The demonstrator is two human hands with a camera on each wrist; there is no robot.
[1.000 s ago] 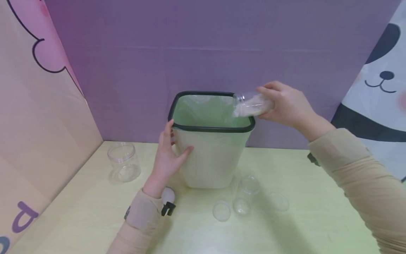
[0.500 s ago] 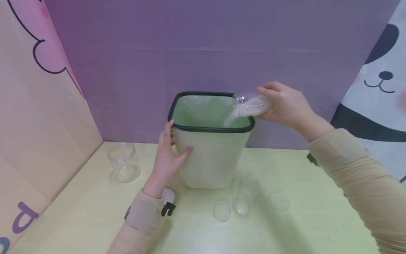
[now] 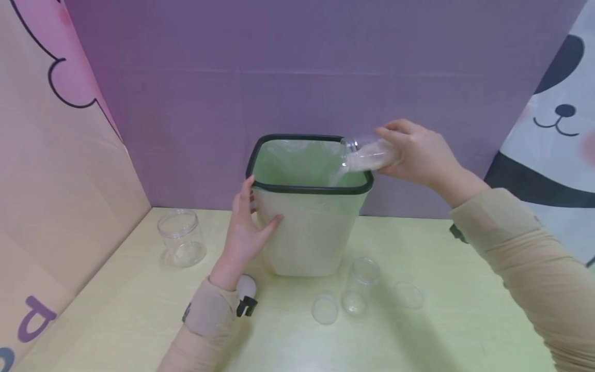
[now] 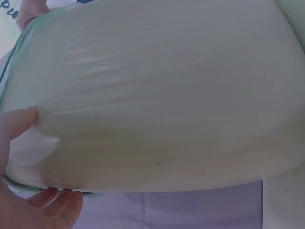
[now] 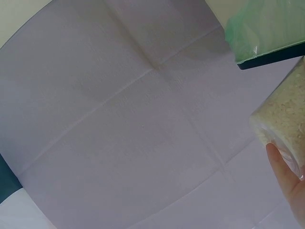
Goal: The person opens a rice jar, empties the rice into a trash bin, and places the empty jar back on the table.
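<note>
In the head view my right hand (image 3: 416,150) grips a clear plastic jar (image 3: 369,155), tilted with its mouth over the right side of a bin. White grains that look like rice (image 5: 290,102) partly fill the jar, and a thin stream falls from its mouth. The pale trash bin (image 3: 307,232) has a black rim (image 3: 311,189) and a green liner bag (image 3: 293,160). My left hand (image 3: 244,222) holds the bin at its left corner. Its thumb (image 4: 21,121) lies on the front wall, while the other fingers (image 4: 71,205) reach round the side.
A clear open jar (image 3: 183,237) stands at the left of the table. A smaller clear jar (image 3: 362,284) is in front of the bin, between two clear round discs, one on the left (image 3: 325,309) and one on the right (image 3: 409,295). A purple wall (image 3: 302,67) rises behind.
Grains start falling from the tilted jar into the bin; the stream is thinner now than half a second ago. Both hands and the bin stay in place.
</note>
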